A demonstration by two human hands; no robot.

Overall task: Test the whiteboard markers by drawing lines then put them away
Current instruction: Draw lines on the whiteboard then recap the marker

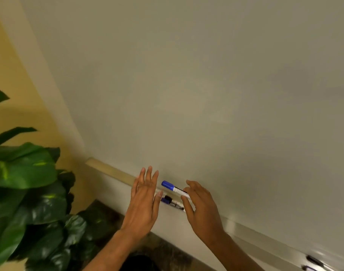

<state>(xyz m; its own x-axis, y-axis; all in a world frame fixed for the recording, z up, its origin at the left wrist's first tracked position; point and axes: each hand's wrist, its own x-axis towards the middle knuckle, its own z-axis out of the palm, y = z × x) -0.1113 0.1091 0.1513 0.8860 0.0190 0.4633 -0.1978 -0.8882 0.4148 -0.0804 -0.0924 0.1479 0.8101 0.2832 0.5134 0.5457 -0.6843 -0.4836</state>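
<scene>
Head view: my R hand [203, 209] pinched the blue marker [173, 187] mid-barrel, cap toward 10 o'clock; prob. light, stiff, slick. L hand [145, 200] fingers straight, apart.

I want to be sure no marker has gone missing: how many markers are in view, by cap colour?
Blue cap: 2, the held blue marker in the right hand and the tray blue marker on the tray.
Black cap: 1, the black marker.
Cap colour unclear: 2, the upper far marker and the lower far marker.
Total: 5
</scene>
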